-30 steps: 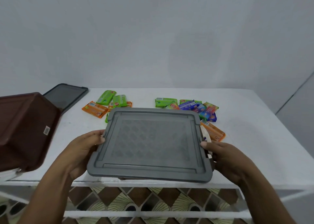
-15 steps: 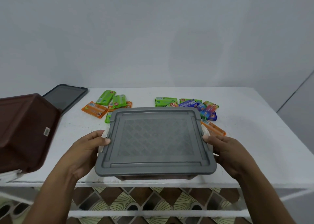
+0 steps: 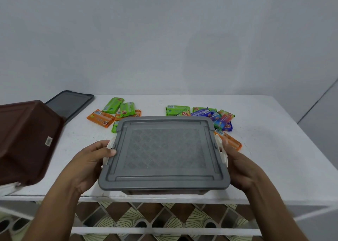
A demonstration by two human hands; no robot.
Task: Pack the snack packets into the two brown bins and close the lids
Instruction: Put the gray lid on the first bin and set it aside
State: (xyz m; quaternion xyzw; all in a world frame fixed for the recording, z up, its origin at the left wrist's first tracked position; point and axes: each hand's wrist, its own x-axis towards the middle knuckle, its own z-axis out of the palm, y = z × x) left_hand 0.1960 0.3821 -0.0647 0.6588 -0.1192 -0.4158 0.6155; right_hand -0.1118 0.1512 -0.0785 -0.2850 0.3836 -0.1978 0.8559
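Observation:
A grey lid lies flat on top of a brown bin at the table's front edge; only a thin strip of the bin shows under it. My left hand grips the lid's left side at a white latch, thumb on the lid. My right hand holds the right side at the other white latch. A second brown bin stands tilted at the left. Green and orange snack packets and a mixed pile of packets lie behind the lid.
A second grey lid lies flat at the back left of the white table. One orange packet lies just right of the closed bin. A patterned floor shows under the table's front rail.
The lid came down from a tilted hold onto the bin and now sits level on it. Both hands slid to the white latches at its sides.

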